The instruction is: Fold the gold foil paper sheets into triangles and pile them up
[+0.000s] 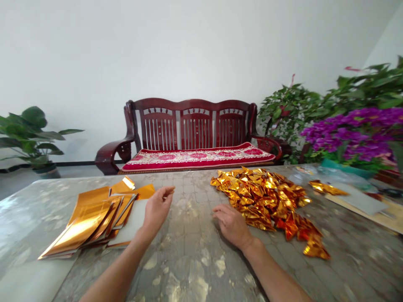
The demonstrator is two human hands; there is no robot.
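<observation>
My left hand [159,205] is loosely closed, its fingers curled in towards the thumb with nothing visible in them. It hovers at the right edge of a fanned stack of gold foil paper sheets [91,209], some showing their pale backs. My right hand [232,223] is low over the table, its fingers bent and held together, and no object shows in them. Just beyond it spreads a heap of folded gold foil paper pieces [258,191], pointed and shiny. Several more orange-gold pieces [315,247] trail from the heap towards the right front.
A patterned, glossy table [185,251] lies under both hands. At its right stand purple flowers [355,132], a clear plastic bag [343,178] and flat boards [362,199]. Behind the table is a dark wooden bench [192,121] with a red cushion [198,156]. A potted plant [37,134] stands left.
</observation>
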